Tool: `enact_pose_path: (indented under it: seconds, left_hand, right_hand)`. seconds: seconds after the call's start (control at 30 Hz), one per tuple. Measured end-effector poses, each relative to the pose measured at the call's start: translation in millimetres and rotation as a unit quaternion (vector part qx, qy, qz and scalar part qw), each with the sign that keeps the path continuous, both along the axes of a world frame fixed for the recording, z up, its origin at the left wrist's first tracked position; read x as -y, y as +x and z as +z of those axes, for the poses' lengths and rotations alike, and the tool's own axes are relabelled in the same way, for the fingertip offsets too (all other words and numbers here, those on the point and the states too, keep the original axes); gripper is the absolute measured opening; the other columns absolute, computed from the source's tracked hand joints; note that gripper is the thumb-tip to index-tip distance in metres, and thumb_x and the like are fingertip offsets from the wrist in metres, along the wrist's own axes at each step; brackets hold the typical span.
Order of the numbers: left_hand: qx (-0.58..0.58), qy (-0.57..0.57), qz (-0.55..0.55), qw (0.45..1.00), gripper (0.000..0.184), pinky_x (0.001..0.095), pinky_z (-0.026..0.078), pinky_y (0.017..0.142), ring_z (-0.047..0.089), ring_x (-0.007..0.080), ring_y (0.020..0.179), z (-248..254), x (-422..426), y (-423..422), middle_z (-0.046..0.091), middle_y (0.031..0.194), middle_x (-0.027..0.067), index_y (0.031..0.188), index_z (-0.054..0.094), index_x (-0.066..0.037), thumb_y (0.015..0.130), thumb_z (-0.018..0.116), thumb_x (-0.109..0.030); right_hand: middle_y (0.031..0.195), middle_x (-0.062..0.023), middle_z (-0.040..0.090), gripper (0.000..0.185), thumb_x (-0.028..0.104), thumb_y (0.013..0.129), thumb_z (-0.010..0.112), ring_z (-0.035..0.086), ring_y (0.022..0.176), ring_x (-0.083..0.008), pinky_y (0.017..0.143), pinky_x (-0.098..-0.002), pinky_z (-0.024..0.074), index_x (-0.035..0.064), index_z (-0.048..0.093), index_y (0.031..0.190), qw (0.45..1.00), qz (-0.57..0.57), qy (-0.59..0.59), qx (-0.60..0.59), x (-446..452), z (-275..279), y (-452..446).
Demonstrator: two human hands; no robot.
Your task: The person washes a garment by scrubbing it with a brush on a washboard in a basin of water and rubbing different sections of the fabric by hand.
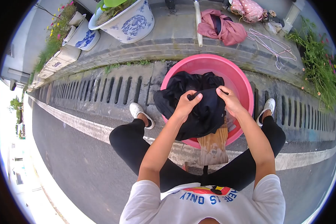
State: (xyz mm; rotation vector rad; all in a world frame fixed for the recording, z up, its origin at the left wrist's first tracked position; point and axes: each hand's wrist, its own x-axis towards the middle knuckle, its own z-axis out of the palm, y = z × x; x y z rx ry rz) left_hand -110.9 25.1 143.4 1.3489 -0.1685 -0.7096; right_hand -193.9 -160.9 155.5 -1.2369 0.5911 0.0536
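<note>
Black cloth point(201, 119) lies bunched over the left part of a pink basin point(246, 87) and hangs past its near-left rim. My left hand point(187, 104) pinches a fold of the cloth between thumb and fingers. To its right, my right hand point(229, 99) grips the same cloth, and a stretch of fabric spans the two. A wooden washboard point(214, 145) leans out over the near rim, its upper part covered by the cloth. Some water shows in the far part of the basin.
Slotted drain covers point(115, 89) run under and beside the basin. Beyond, a stone ledge point(171, 44) holds blue-and-white flowerpots point(132, 24), a pink garment point(226, 30) and wire hangers point(278, 48). My white shoes point(140, 112) flank the basin. Plants point(315, 71) stand at right.
</note>
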Motion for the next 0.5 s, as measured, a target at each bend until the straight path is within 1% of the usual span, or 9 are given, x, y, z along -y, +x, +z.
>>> enact_pose_path:
  seconds: [0.07,0.17,0.23,0.3,0.37,0.4,0.43,0.47,0.5]
  left_hand:
    - [-0.021,0.000,-0.066,0.998,0.012,0.0222,0.045,0.074,0.055,0.0058,0.077,6.4,-3.1,-1.9,0.058,0.081,-0.0035,0.083,0.060,-0.007,0.085,0.069,-0.014]
    - [-0.048,-0.041,-0.032,0.998,0.011,0.0225,0.046,0.074,0.056,0.0060,0.077,1.7,-4.6,2.0,0.059,0.081,-0.0031,0.083,0.060,-0.007,0.082,0.071,-0.005]
    - [-0.053,-0.071,-0.015,0.996,0.008,0.0222,0.045,0.071,0.055,0.0063,0.074,-0.3,-3.4,-1.0,0.058,0.079,-0.0027,0.082,0.060,-0.007,0.084,0.068,-0.007]
    - [-0.078,-0.101,0.005,0.992,0.010,0.0210,0.043,0.068,0.052,0.0059,0.071,3.9,2.4,-7.0,0.056,0.075,-0.0028,0.080,0.060,-0.005,0.086,0.066,-0.009]
    - [-0.105,-0.076,0.062,0.990,0.015,0.0213,0.042,0.066,0.052,0.0059,0.069,4.7,9.5,-10.0,0.055,0.073,-0.0027,0.078,0.059,-0.006,0.090,0.062,-0.015]
    - [-0.118,-0.062,0.090,0.987,0.019,0.0214,0.042,0.065,0.051,0.0058,0.068,4.3,13.2,-12.3,0.055,0.072,-0.0026,0.078,0.059,-0.006,0.092,0.060,-0.018]
    - [-0.108,-0.044,0.098,0.988,0.022,0.0217,0.041,0.063,0.051,0.0061,0.067,-1.6,17.4,-14.9,0.054,0.071,-0.0025,0.077,0.058,-0.006,0.093,0.059,-0.021]
    - [-0.098,-0.026,0.105,0.989,0.026,0.0221,0.041,0.062,0.051,0.0063,0.066,-13.6,21.5,-18.0,0.053,0.070,-0.0023,0.076,0.058,-0.006,0.094,0.057,-0.025]
    - [-0.088,-0.009,0.112,0.990,0.029,0.0224,0.041,0.060,0.051,0.0065,0.065,-25.3,25.7,-21.3,0.052,0.068,-0.0021,0.075,0.057,-0.006,0.095,0.056,-0.028]
  right_hand:
    - [0.086,0.0037,0.058,0.023,0.029,0.092,0.059,0.052,0.084,-0.0086,0.079,-0.0229,0.0400,0.0065,0.063,0.095,0.993,-0.009,-0.081,0.081,1.8,-8.0,-2.3]
    - [0.079,0.0025,0.053,0.024,0.027,0.094,0.056,0.047,0.078,-0.0085,0.075,-0.0249,0.0401,0.0040,0.058,0.088,0.970,0.014,-0.207,0.128,1.3,-7.5,-6.6]
    - [0.076,-0.0018,0.053,0.026,0.026,0.094,0.055,0.047,0.076,-0.0102,0.073,-0.0260,0.0404,0.0020,0.055,0.086,0.951,-0.006,-0.271,0.148,3.4,-17.6,-5.2]
    - [0.073,-0.0062,0.053,0.027,0.026,0.095,0.054,0.048,0.073,-0.0124,0.070,-0.0276,0.0410,0.0006,0.053,0.085,0.932,-0.029,-0.326,0.157,-1.5,-9.6,-4.6]
    - [0.072,-0.0108,0.052,0.027,0.025,0.095,0.054,0.050,0.070,-0.0150,0.068,-0.0297,0.0418,-0.0003,0.052,0.084,0.913,-0.056,-0.372,0.156,-15.0,0.9,-6.4]
    - [0.069,-0.0158,0.052,0.025,0.023,0.094,0.055,0.053,0.063,-0.0238,0.062,-0.0331,0.0429,-0.0005,0.053,0.085,0.898,-0.084,-0.389,0.188,-26.6,2.8,-4.9]
    - [0.067,-0.0171,0.054,0.023,0.020,0.093,0.057,0.054,0.059,-0.0323,0.057,-0.0343,0.0427,-0.0004,0.053,0.084,0.887,-0.081,-0.398,0.221,-38.8,7.3,-7.0]
    - [0.064,-0.0173,0.053,0.022,0.019,0.091,0.059,0.054,0.058,-0.0368,0.053,-0.0355,0.0429,0.0002,0.052,0.081,0.881,-0.036,-0.409,0.236,-54.2,17.9,-11.6]
    - [0.063,-0.0159,0.053,0.023,0.019,0.087,0.063,0.056,0.057,-0.0358,0.054,-0.0377,0.0442,0.0018,0.052,0.077,0.856,0.030,-0.429,0.287,-72.5,23.5,-16.8]
